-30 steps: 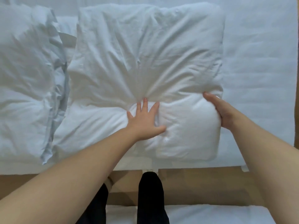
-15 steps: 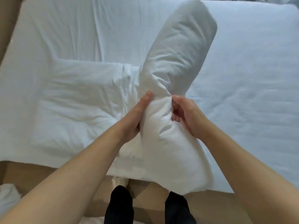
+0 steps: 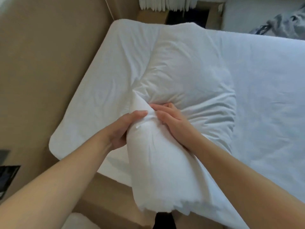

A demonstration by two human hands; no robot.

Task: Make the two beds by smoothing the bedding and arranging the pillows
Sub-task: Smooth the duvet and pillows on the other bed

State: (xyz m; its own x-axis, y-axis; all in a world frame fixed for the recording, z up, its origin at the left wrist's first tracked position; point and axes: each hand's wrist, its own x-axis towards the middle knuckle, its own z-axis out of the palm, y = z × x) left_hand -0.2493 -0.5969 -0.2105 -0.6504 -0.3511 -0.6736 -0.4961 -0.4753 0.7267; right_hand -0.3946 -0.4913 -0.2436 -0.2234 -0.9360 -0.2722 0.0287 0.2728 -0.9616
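Centrally, one white pillow (image 3: 181,76) was squeezed mid-length by left hand (image 3: 127,129) and right hand (image 3: 173,121), curled fingers (image 3: 165,114) half buried in folds; bed (image 3: 264,96) cut off rightward.

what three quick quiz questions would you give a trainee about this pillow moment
1. True or false: the left hand is off the pillow.
2. Where does the right hand grip the pillow? A: far corner. B: bunched middle. C: near end.
3. Fill in: the pillow's far half lies over the white ____.

Key: 1 false, it grips the pillow; 2 B; 3 bed.
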